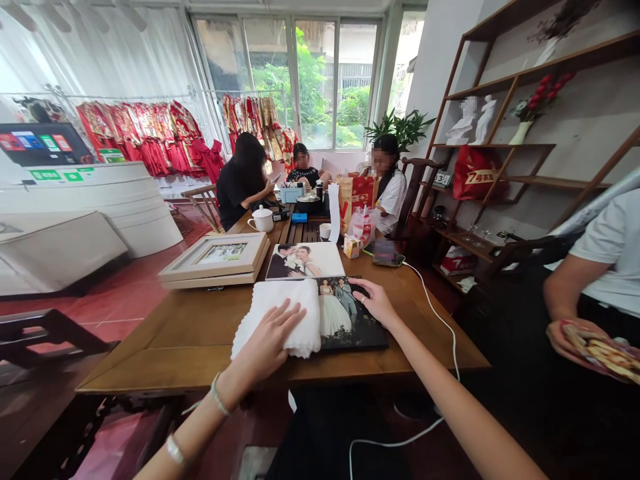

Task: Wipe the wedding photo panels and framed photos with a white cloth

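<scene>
My left hand (270, 337) lies flat with fingers spread on a white folded towel (280, 313), which covers the left part of a dark wedding photo panel (350, 320) on the wooden table (190, 333). My right hand (375, 300) rests open on the panel's upper right edge, fingers stretched out. Just behind the panel lies a second wedding photo (305, 260), flat on the table.
Stacked picture frames (215, 260) sit at the left. A white cable (435, 307) runs off the table's right side from a phone (385, 253). Three people sit at the far end among cups and bags. Another person (595, 280) sits at my right holding a snack packet.
</scene>
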`<state>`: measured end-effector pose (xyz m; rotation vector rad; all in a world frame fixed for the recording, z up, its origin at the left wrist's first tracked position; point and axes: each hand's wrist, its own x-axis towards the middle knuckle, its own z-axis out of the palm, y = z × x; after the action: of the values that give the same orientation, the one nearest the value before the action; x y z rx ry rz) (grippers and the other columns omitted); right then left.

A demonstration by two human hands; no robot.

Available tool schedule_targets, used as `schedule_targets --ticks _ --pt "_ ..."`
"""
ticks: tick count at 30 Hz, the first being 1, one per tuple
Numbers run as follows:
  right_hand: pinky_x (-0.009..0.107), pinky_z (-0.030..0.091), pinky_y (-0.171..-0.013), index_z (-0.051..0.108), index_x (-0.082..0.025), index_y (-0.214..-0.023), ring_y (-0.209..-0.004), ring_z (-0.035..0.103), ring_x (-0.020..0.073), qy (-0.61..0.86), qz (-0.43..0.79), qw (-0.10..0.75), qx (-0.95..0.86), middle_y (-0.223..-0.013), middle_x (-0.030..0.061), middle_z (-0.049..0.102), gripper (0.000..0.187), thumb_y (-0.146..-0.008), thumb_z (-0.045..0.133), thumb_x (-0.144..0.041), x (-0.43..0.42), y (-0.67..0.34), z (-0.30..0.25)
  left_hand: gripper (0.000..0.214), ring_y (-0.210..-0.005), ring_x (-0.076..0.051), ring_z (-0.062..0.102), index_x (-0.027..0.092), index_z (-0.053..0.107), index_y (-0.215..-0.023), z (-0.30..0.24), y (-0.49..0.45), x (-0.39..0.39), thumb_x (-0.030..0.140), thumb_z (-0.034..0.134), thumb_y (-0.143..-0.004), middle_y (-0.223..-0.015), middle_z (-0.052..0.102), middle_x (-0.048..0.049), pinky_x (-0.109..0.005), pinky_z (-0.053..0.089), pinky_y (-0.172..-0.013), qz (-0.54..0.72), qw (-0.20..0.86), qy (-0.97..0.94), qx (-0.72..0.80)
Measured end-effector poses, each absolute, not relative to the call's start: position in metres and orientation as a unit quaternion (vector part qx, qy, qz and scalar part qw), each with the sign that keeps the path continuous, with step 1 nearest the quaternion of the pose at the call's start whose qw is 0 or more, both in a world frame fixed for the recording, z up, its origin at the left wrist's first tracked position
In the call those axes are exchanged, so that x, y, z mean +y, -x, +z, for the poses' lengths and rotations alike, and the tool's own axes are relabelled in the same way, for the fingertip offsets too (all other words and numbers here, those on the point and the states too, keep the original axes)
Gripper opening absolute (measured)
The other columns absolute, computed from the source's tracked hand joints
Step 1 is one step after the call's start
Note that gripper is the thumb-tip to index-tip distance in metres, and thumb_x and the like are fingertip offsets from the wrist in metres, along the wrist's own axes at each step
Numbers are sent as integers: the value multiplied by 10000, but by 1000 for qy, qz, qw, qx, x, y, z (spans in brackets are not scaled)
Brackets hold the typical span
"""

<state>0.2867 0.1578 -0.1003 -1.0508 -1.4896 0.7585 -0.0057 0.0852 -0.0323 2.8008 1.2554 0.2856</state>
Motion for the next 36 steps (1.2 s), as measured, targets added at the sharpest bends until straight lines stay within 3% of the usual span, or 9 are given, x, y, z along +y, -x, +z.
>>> schedule_targets --ticks 4,9,12,16,19,28,36 --pt "416 405 -1033 666 -220 -1052 -1115 592 212 443 323 551 -629 -1151 62 670 325 -737 593 -184 159 -288 -102 866 -1363 -275 273 220 354 -1375 -37 18 70 12 446 -539 -1472 337 -78 -472 284 -1106 158 35 -888 429" --pt "415 400 -1036 661 -214 -1059 -1125 585 214 446 323 547 -630 -1160 67 664 327 -741 589 -186 158 -288 -102 680 -1150 -249 504 145 496 -1204 -30 13 105 5 462 -539 -1205 552 -121 -391 427 -994 193 58 -857 475" --pt "418 395 -1040 656 -206 -1068 -1129 582 215 447 322 544 -633 -1170 74 658 332 -744 585 -183 158 -288 -102 728 -1212 -278 442 124 481 -1255 -27 6 131 22 500 -534 -1264 509 -146 -424 374 -1032 160 19 -868 471" --pt "427 396 -1039 652 -201 -1074 -1129 582 216 448 327 542 -631 -1178 79 654 334 -747 584 -185 160 -289 -105 856 -1384 -337 162 248 312 -1410 -27 -2 150 66 506 -597 -1495 278 -92 -603 193 -1069 91 -25 -872 481" --pt "426 398 -1040 656 -213 -1065 -1125 586 214 443 327 548 -630 -1171 70 659 326 -745 594 -193 160 -289 -105 875 -1407 -336 44 283 251 -1437 -27 -1 143 72 485 -622 -1536 188 -44 -598 163 -1079 50 -10 -876 480" --pt "409 416 -1029 677 -218 -1015 -1094 607 208 426 339 557 -627 -1110 62 688 310 -712 615 -206 159 -284 -102 892 -1405 -344 41 315 233 -1443 -33 11 63 143 519 -616 -1544 144 -13 -569 190 -1080 49 -1 -862 505" --pt "425 399 -1041 660 -220 -1061 -1123 589 211 440 322 546 -636 -1157 65 667 324 -745 589 -195 159 -287 -104 707 -1363 -387 213 251 327 -1414 -28 -2 132 199 525 -737 -1493 302 -98 -567 280 -1027 73 -36 -825 560"
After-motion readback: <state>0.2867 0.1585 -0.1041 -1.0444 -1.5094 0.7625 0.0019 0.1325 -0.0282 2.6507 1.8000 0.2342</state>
